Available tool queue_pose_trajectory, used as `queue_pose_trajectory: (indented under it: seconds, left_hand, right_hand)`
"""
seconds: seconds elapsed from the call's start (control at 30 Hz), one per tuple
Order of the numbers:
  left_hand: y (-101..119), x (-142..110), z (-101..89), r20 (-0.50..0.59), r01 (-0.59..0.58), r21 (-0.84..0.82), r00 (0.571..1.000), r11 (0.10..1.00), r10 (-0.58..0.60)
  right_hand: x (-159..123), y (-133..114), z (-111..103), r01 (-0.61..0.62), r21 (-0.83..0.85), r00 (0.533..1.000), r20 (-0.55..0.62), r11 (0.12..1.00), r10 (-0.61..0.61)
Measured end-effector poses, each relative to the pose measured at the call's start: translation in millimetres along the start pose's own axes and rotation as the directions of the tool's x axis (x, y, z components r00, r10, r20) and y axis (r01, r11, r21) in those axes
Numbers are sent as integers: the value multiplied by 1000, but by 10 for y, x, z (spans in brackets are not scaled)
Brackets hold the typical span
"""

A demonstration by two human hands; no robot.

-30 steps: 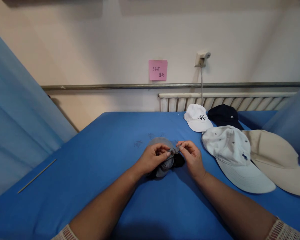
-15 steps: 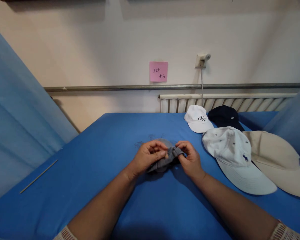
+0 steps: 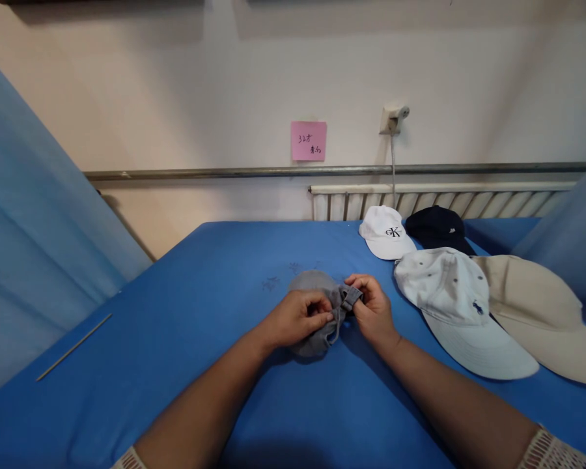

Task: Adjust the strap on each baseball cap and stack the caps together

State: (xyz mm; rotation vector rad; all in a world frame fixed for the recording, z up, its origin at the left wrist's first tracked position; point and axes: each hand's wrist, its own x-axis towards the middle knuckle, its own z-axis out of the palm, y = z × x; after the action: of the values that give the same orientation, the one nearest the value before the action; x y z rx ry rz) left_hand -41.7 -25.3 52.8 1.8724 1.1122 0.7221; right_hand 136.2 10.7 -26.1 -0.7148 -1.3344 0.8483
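Observation:
A grey cap [image 3: 312,281] rests on the blue-covered table with its back strap [image 3: 351,298] turned up toward me. My left hand [image 3: 295,319] is closed, thumb and fingers pinching the cloth by the strap opening. On the other side, my right hand [image 3: 372,311] grips the strap's end between thumb and fingers. A small buckle seems to sit on the strap, close to the right fingertips. Part of the crown is hidden under my left hand.
To the right lie a white cap [image 3: 387,233], a black cap [image 3: 435,228], a pale cap [image 3: 444,286] and a beige cap [image 3: 532,299]. A thin stick [image 3: 73,347] lies at the left. Blue curtains [image 3: 34,215] hang at the sides; a radiator [image 3: 439,198] stands behind the table.
The grey cap has been turned and opened out, so more of its crown and strap opening show. My left hand has shifted slightly down and right; my right hand keeps its grip.

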Motion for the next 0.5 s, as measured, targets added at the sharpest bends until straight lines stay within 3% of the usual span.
queue_pose_trajectory:
  seconds: [0.1, 0.2, 0.3, 0.4, 0.5]
  left_hand:
    - [-30, 15, -71, -167, -31, -82, 986, 996, 17]
    - [-57, 24, -195, -342, -55, -304, 938, 951, -55]
    - [-60, 12, -285, -361, -71, -462, 925, 884, -115]
    - [-53, -4, -292, -355, -78, -508, 926, 858, -126]
    - [-52, -19, -261, -322, -69, -500, 940, 863, -111]
  right_hand:
    - [16, 12, -15, 19, -24, 1000, 3, 1000, -19]
    - [33, 10, -36, 47, -46, 998, 37, 998, -45]
    - [31, -38, -48, 97, -58, 990, 111, 994, -90]
    - [24, -111, -53, 125, -84, 980, 165, 989, -110]
    - [38, -134, -62, 96, -100, 990, 110, 990, -85]
